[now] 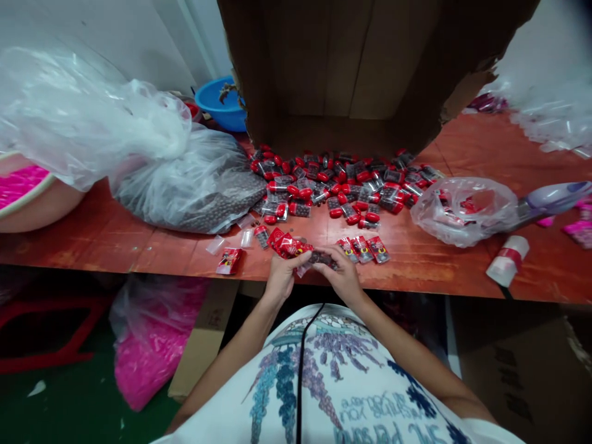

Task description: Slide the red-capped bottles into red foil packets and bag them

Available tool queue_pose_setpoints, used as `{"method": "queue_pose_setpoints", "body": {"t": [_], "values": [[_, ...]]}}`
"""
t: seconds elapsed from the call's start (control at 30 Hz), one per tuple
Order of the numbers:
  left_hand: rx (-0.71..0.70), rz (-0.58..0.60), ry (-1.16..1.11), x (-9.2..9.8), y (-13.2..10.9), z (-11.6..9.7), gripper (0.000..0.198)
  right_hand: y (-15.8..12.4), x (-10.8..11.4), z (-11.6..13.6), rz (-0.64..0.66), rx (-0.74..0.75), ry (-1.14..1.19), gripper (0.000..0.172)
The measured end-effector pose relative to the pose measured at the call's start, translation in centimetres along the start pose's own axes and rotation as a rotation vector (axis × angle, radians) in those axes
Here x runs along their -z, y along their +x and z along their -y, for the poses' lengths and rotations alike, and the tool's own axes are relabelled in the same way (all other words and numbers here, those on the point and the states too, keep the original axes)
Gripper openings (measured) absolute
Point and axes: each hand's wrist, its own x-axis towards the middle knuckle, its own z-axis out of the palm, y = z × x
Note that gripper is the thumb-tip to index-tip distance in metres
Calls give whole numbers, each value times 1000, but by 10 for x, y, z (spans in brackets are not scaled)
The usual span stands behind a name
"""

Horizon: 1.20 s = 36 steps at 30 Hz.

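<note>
At the table's front edge, my left hand [280, 275] is closed, its thumb pressed on red printed packets [289, 244] that stick out above it. My right hand [343, 274] meets it, fingers curled round a small clear pack of dark beads [322, 259]. The two hands touch or nearly touch, and a bit of clear plastic shows between them. Just right lie several red printed cards [363, 249] in a row. To the left are a red packet [229, 261], clear empty sleeves [246, 238] and a red-capped bottle of dark beads [261, 237].
Behind my hands spreads a heap of red-capped bottles [342, 179], spilling from a large cardboard box [324, 132]. A plastic bag of dark beads [194, 185] slumps at left. At right are a clear bag-lined ring [462, 211] with a purple handle [557, 198] and a white roll [507, 260].
</note>
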Motion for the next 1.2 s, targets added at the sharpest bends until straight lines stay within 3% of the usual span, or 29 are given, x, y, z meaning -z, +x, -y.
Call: {"method": "queue_pose_setpoints", "body": {"t": [0.17, 0.37, 0.47, 0.57, 0.67, 0.93, 1.07, 1.2], "values": [[-68, -13, 48, 2, 2, 2, 24, 2, 2, 4, 56, 71, -59, 32], [-24, 25, 47, -3, -5, 5, 31, -2, -10, -7, -92, -111, 101, 33], [15, 16, 1, -2, -5, 5, 32, -1, -9, -9, -115, -133, 131, 32], [-3, -45, -43, 2, -2, 4, 30, 0, -4, -8, -25, -109, 164, 30], [28, -27, -39, 4, -1, 5, 31, 1, 1, -7, 105, -71, 169, 38], [195, 59, -3, -5, -7, 21, 26, 0, 9, -19, 55, -66, -15, 34], [269, 47, -70, -3, -5, 24, 33, -3, 29, -26, -16, -79, -75, 32], [304, -34, -104, 7, 0, 23, 43, -7, 71, -34, -195, -84, -269, 36]]}}
